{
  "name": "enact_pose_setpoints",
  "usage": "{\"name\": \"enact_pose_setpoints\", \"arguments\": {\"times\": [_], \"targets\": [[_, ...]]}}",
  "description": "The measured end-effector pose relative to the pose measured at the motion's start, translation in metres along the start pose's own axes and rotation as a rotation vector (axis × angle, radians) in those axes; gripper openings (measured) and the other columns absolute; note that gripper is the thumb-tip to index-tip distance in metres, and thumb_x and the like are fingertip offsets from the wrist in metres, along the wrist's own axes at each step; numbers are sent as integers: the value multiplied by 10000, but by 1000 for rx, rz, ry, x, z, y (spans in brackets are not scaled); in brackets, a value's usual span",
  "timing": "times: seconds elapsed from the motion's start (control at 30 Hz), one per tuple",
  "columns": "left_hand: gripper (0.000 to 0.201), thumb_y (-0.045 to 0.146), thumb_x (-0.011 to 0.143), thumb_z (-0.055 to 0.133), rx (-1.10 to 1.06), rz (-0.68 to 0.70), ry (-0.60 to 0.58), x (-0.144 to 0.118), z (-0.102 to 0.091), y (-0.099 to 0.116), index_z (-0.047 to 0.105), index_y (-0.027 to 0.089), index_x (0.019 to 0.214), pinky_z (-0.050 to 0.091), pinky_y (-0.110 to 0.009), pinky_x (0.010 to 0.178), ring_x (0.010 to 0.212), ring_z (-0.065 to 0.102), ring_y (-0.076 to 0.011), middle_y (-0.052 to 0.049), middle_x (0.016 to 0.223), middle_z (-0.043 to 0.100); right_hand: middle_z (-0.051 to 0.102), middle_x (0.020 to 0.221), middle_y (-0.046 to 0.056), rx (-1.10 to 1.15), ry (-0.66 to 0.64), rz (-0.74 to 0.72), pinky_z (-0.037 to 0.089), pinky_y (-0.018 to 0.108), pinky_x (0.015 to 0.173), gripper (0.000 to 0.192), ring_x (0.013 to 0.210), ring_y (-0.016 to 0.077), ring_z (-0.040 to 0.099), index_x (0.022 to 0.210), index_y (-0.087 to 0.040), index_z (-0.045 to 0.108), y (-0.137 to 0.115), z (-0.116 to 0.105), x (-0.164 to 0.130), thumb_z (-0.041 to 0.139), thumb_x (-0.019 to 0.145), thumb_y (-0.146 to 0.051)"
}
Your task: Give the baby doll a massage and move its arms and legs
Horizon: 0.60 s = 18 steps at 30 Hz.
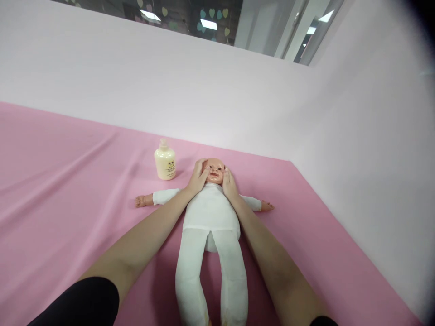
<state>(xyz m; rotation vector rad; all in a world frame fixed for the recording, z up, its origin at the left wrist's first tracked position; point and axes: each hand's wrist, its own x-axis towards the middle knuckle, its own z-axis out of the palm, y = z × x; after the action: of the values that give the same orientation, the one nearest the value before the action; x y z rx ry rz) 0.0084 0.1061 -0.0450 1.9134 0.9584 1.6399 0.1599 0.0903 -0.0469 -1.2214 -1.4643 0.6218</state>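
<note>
Doll [210, 213] legs nearest; both hands [197, 177] spread flat vs doll head; lotion btl [165, 161] just left.

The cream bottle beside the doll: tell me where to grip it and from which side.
Grip the cream bottle around its wide rounded body, likely coming from the left side with the left hand. It stands upright on the pink sheet; the cap narrows to a small tip, a poorer hold, and the doll lies close on its right.
</note>
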Motion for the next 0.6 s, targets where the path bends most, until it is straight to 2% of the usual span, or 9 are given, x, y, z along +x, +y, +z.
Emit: {"name": "enact_pose_setpoints", "arguments": {"times": [0.4,0.6], "targets": [[453,529,928,267,-5,-4,15,1,0,2,427,209,1206,302,-410,1080,1217,414,-206,-117,1248,458,543,1301,82,24,25,-2,303,370,1092,484,1232,170,467,1237,-172,517,-3,-1,2,254,920,-427],[412,497,935,273,-61,-41,39,2,-1,-3,467,213,1162,318,-399,1074,1192,447,-197,-103,1214,495,567,1263,80,40,34,-15,338,356,1064,445,1193,168,496,1208,-173,529,-4,-2,1,272,911,-383]]}}
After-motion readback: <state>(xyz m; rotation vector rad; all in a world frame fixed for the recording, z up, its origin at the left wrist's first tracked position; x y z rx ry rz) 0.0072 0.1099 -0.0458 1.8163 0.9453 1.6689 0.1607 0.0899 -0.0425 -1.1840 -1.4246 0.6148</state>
